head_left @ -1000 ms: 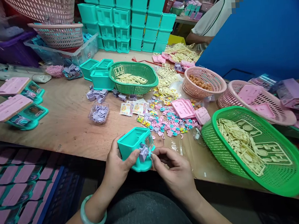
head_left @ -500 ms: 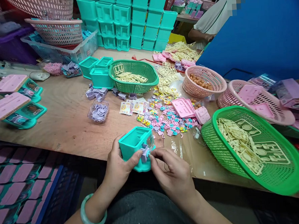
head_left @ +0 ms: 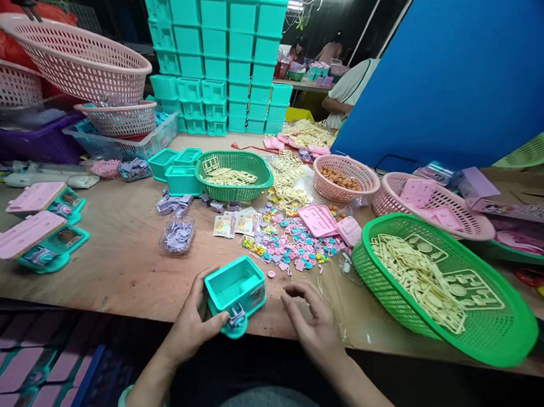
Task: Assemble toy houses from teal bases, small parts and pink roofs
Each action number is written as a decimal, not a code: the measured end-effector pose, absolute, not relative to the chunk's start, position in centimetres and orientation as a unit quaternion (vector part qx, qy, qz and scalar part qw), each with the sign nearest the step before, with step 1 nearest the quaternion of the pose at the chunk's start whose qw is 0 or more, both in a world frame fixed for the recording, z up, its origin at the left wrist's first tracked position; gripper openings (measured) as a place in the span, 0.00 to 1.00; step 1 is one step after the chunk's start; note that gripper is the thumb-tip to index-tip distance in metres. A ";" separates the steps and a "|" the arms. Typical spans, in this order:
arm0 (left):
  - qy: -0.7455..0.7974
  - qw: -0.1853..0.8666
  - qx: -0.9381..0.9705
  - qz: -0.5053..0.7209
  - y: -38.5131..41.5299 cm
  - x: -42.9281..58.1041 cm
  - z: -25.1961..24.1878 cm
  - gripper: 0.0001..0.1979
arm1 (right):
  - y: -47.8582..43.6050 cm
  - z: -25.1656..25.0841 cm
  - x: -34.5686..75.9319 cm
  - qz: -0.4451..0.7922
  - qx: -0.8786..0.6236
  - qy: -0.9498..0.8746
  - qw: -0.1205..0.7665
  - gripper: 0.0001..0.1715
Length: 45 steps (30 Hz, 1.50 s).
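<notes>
My left hand (head_left: 199, 321) is closed around the left side of a teal plastic toy box (head_left: 236, 284) with an open top, its thumb near the front. A lilac and blue fitting (head_left: 236, 315) sits on the box's front face. To the right of the box, apart from it, my right hand (head_left: 310, 312) hovers with thumb and fingers parted and nothing visible between them. Just beyond it lie a small pink piece (head_left: 271, 274) and a spread of pink, blue and yellow small parts (head_left: 293, 245). Two pink tray-like parts (head_left: 318, 220) rest on that spread.
Right, a green basket (head_left: 363, 271) holds cream sprues; a pink basket (head_left: 319, 185) holds brown pieces. A smaller green basket (head_left: 235, 196), teal boxes (head_left: 183, 181) and a tub of lilac parts (head_left: 177, 236) stand farther back. Pink-lidded toys (head_left: 27, 234) stand left. A blue panel (head_left: 452, 63) slants behind.
My right hand has come away from the fitting on the toy box, its fingers now apart. The left hand has turned the box, and the head view has tilted upward.
</notes>
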State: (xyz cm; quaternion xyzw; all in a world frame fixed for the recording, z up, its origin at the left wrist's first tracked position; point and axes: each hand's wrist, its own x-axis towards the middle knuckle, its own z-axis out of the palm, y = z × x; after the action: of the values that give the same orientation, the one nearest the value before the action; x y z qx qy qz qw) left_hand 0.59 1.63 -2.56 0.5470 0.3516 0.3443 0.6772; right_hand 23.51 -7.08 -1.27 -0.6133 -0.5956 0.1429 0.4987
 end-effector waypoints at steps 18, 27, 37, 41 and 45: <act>0.373 0.687 0.523 0.340 6.0 3.6 -2.9 0.26 | 9.7 -4.0 31.3 0.135 -0.759 -0.582 0.259 0.08; 0.398 0.682 0.473 0.391 8.6 9.0 -0.4 0.22 | 6.6 -1.2 31.2 0.359 -0.616 -0.573 0.403 0.17; 0.452 0.706 0.306 0.451 10.5 7.6 -3.0 0.23 | 15.0 -1.1 27.9 0.161 -0.673 -0.680 0.242 0.16; 0.457 0.712 0.282 0.452 10.4 6.8 -2.8 0.22 | 16.9 -2.3 28.3 0.151 -0.703 -0.659 0.221 0.22; 0.451 0.715 0.274 0.458 10.4 7.1 -2.4 0.26 | 16.2 -3.0 28.7 0.144 -0.679 -0.665 0.278 0.09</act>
State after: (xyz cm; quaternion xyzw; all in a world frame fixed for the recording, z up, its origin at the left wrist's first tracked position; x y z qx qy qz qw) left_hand 7.10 10.35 -2.44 0.2739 0.4510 0.4585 0.7151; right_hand 28.74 16.21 -2.99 -0.6787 -0.6645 0.1440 0.2776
